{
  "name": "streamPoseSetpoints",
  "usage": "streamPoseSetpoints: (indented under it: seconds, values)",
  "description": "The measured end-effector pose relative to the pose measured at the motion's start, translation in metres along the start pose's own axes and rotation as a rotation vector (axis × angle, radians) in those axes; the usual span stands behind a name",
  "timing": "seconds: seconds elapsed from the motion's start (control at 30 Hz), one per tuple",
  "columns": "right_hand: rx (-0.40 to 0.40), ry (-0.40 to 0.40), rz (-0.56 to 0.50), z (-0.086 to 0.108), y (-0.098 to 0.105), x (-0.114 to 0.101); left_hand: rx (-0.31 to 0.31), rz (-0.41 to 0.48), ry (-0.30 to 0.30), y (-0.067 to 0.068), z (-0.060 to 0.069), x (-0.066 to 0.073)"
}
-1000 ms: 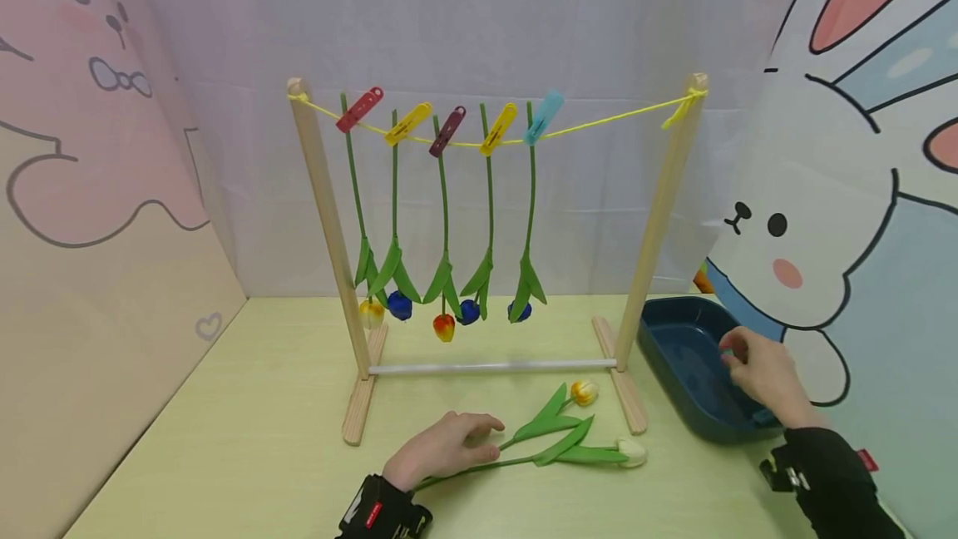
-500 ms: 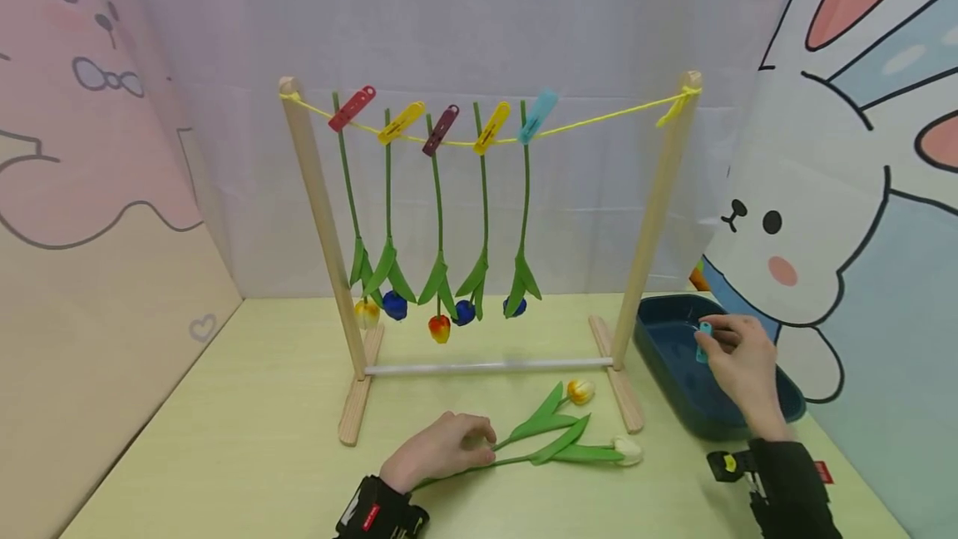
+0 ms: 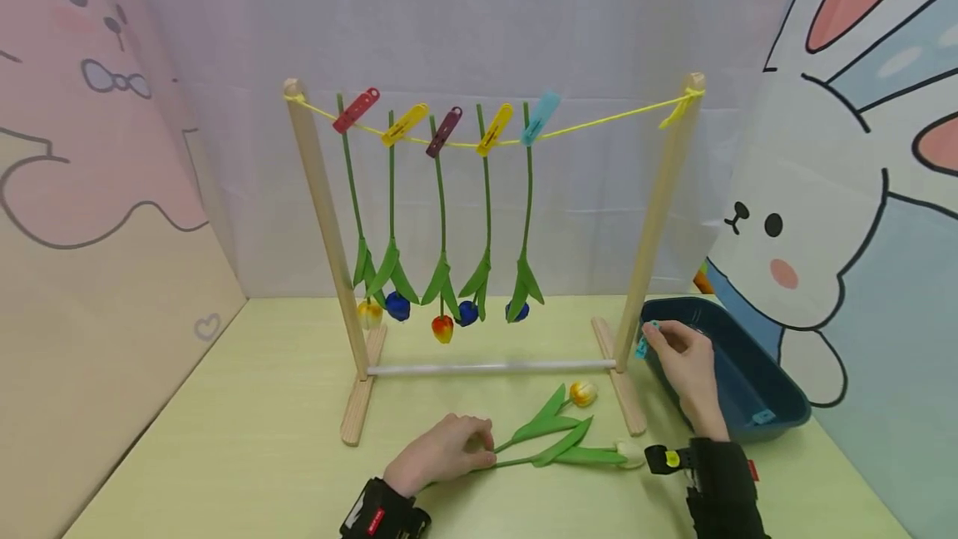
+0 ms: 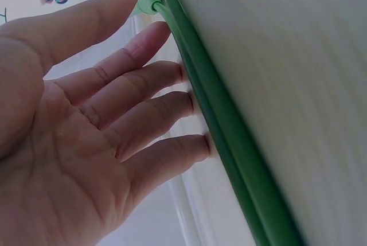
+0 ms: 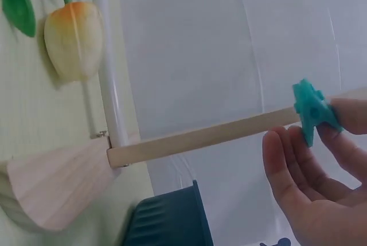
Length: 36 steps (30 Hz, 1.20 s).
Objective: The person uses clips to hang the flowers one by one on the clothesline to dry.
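My right hand pinches a teal clothespin between thumb and fingers, above the near-left rim of the dark blue bin. Loosely bent, my left hand rests on the table by two artificial tulips, its fingertips beside their green stems. One tulip has a yellow-orange bloom, the other a white bloom; both point right. Behind them, several tulips hang head down from a yellow string, each held by a clothespin, the rightmost one light blue.
A wooden frame with a left post and a right post carries the string. A white bar joins the posts low down. Another blue clothespin lies in the bin. Printed cloth panels stand at both sides.
My right hand has come up out of the bin with the teal clothespin and moved left toward the right post. My left hand stays by the stems.
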State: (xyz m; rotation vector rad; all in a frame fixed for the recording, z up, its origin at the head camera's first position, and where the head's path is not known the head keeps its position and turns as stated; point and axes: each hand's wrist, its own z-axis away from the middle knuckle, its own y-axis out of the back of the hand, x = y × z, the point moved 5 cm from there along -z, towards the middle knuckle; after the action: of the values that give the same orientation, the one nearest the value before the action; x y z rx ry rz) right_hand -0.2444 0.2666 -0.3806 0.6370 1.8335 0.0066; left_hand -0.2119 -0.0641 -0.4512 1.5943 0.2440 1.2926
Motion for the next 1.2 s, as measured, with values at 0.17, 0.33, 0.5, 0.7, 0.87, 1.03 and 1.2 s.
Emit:
streamPoseSetpoints:
  seconds: [0.17,0.33,0.5,0.7,0.87,1.03,1.2]
  values:
    - [0.010,-0.060,-0.072,0.000,-0.006,0.001,0.008,-0.021,0.010,-0.004,0.000,0.002]
    - [-0.001,-0.064,-0.129,0.001,-0.006,-0.002,0.043,-0.108,-0.016,-0.009,-0.004,0.005]
    - [-0.013,-0.033,-0.173,0.002,-0.007,-0.005,0.055,-0.140,-0.017,-0.011,-0.004,0.006]
    - [-0.032,-0.024,-0.188,0.002,-0.008,-0.003,0.024,-0.102,-0.014,-0.006,-0.004,0.002]
    - [-0.033,-0.034,-0.216,0.001,-0.008,-0.001,0.033,-0.126,-0.041,-0.006,-0.005,0.003]
    - [-0.031,-0.039,-0.230,0.000,-0.009,0.000,0.070,-0.179,-0.041,-0.008,-0.004,0.007]
    - [-0.030,-0.018,-0.236,0.000,-0.010,0.000,0.082,-0.161,-0.024,-0.007,-0.004,0.010]
